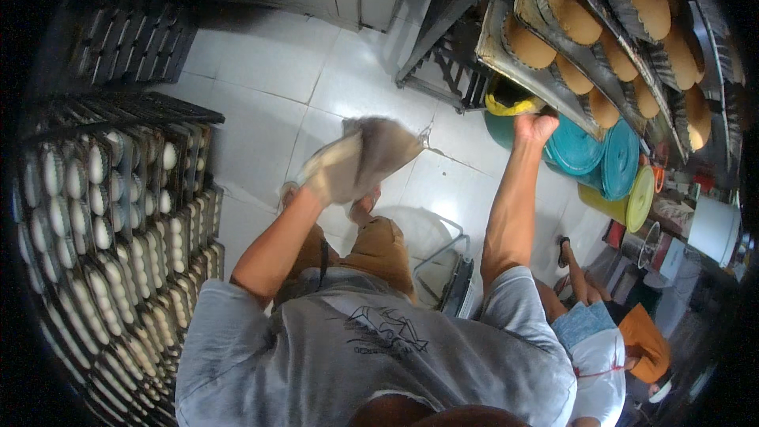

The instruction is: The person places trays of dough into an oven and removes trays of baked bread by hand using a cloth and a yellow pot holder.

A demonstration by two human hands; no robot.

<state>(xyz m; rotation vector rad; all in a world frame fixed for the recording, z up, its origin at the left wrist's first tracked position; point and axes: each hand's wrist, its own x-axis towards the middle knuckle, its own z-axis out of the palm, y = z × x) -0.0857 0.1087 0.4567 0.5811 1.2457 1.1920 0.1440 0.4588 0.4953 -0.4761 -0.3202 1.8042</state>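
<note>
My left hand [322, 183] is in front of me, wrapped in or closed round a folded beige and grey-brown cloth [365, 150], blurred by motion. The cloth hides most of the fingers. To the right, my right hand [536, 126] reaches out with its fingers curled, beside the lowest corner of a metal tray [510, 55]. A bright yellow strip [504, 106] lies right next to it, and what the fingers grip is hidden. Loaves or cakes in fluted paper liners [568, 9] fill the tilted trays above.
A rack of pale unbaked dough pieces [99, 190] stands at left. Teal lidded bins [575, 146] and a yellow-green bin [632, 204] are at right. A metal-framed folded stand [457, 289] is near my legs. Another person [589, 340] is at lower right.
</note>
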